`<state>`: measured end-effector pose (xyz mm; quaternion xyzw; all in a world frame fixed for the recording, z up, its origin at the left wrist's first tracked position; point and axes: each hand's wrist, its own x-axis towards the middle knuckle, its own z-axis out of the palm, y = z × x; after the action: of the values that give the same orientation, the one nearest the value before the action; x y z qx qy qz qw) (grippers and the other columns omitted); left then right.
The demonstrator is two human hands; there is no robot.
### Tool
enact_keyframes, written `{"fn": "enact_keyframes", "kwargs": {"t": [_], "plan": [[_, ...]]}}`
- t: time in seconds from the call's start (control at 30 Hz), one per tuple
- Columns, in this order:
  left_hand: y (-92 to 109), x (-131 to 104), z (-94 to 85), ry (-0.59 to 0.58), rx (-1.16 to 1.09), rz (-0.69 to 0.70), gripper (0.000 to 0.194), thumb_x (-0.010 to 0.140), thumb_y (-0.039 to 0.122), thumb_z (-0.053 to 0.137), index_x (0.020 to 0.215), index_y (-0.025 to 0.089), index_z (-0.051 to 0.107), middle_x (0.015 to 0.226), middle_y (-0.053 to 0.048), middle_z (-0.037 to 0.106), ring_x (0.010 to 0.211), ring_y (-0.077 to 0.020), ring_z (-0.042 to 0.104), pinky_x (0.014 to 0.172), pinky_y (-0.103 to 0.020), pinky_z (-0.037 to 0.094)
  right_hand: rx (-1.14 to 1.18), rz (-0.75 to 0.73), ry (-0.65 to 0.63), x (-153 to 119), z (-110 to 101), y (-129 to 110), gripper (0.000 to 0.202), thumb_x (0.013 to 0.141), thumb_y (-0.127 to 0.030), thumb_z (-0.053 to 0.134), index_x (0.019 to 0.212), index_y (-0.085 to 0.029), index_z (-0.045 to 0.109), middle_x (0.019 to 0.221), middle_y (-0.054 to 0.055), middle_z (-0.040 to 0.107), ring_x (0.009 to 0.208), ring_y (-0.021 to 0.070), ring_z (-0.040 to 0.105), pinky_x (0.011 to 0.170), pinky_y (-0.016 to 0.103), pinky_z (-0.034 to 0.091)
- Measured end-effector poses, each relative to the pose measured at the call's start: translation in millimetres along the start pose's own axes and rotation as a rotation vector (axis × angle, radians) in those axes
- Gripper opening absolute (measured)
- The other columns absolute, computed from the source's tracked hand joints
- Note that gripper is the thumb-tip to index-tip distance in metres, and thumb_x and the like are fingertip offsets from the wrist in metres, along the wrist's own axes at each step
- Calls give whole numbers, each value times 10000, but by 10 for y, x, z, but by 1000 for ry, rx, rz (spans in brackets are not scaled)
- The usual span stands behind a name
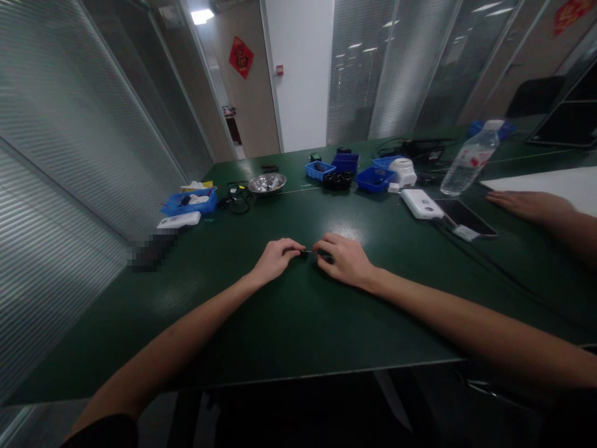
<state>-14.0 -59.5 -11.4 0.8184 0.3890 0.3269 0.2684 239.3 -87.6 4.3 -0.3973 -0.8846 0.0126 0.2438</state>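
Note:
Above the middle of the green table (224, 336), my two hands nearly meet. The fingertips of my left hand (275, 260) pinch a small black part (304, 254); its kind is too small to tell. From the right, my right hand (344, 260) closes its fingers around a thin metal rod (310, 251) that points at the black part. Something dark shows under the right fingers, perhaps the rod's handle, mostly hidden. Whether the rod enters the part or only touches it, I cannot tell.
Farther back stand a metal bowl (275, 188) of small pieces, a blue tray (205, 206) and several blue bins (373, 179). To the right are a white power bank (420, 204), a phone (471, 219), a water bottle (471, 162) and another person's hand (532, 204).

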Motion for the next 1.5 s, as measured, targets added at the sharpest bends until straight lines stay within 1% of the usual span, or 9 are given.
{"fn": "enact_keyframes", "kwargs": {"t": [0.27, 0.47, 0.63, 0.8, 0.97, 1.1, 1.3, 1.4, 1.5], "plan": [[10, -5, -3, -63, -103, -31, 196, 959, 193, 663, 1097, 186, 802, 1092, -65, 790, 1000, -210, 710, 943, -344, 521, 19, -97, -12, 1, 27, -2, 248, 1015, -238, 566, 1225, -203, 694, 1103, 96, 666, 981, 234, 625, 756, 336, 483], [9, 1, -6, -94, -79, -71, 327, 948, 240, 692, 1265, 196, 758, 1001, -41, 761, 767, -157, 619, 760, -306, 502, 49, -27, 2, 18, 45, 5, 260, 1017, -247, 563, 1239, -207, 693, 1140, 99, 676, 1013, 238, 637, 774, 333, 483], [-18, 5, 3, -49, -198, -68, 576, 910, 205, 721, 1475, 226, 611, 1222, -97, 704, 852, -147, 649, 807, -316, 556, 69, 180, 3, 73, 23, 39, 192, 962, -250, 624, 1090, -230, 765, 1050, 60, 705, 885, 214, 645, 704, 317, 428], [68, -74, -43, -55, -80, -10, 202, 947, 266, 707, 1128, 208, 776, 1356, -103, 607, 906, -154, 668, 871, -356, 594, 152, 299, 58, 108, 11, 115, 178, 927, -244, 648, 1023, -227, 797, 1007, 47, 730, 863, 212, 644, 734, 320, 429], [118, -88, -20, -19, 126, 21, 174, 981, 319, 669, 1078, 205, 757, 1336, -101, 613, 1068, -227, 664, 902, -395, 588, 182, 331, 115, 88, 20, 126, 197, 921, -247, 645, 1040, -234, 802, 1015, 39, 737, 868, 212, 649, 765, 325, 441], [-23, 159, 8, 40, 264, 64, 148, 1002, 272, 621, 1085, 185, 708, 1312, -124, 645, 1251, -282, 602, 1065, -478, 521, 170, 364, 144, 89, 22, 115, 191, 919, -242, 644, 1030, -232, 800, 1013, 42, 733, 864, 209, 643, 758, 319, 439], [-320, 575, -120, -145, 300, 162, 243, 1052, 248, 521, 1229, 196, 680, 1324, -119, 684, 1261, -250, 624, 1131, -475, 484, 150, 370, 145, 87, 5, 111, 190, 925, -245, 646, 1042, -234, 796, 1022, 43, 732, 875, 210, 646, 761, 315, 441], [-348, 562, -188, -201, 333, 193, 294, 1063, 259, 503, 1301, 200, 664, 1275, -112, 704, 1199, -240, 652, 1092, -466, 512, 161, 355, 137, 78, -10, 109, 195, 934, -246, 643, 1059, -229, 792, 1036, 44, 733, 878, 207, 648, 768, 315, 446], [-305, 397, -252, -170, 339, 210, 306, 1066, 275, 506, 1315, 203, 669, 1292, -108, 698, 1207, -236, 649, 1093, -459, 513, 176, 344, 132, 73, -12, 115, 206, 949, -255, 633, 1078, -220, 790, 1060, 53, 734, 888, 206, 651, 777, 319, 452]]}}
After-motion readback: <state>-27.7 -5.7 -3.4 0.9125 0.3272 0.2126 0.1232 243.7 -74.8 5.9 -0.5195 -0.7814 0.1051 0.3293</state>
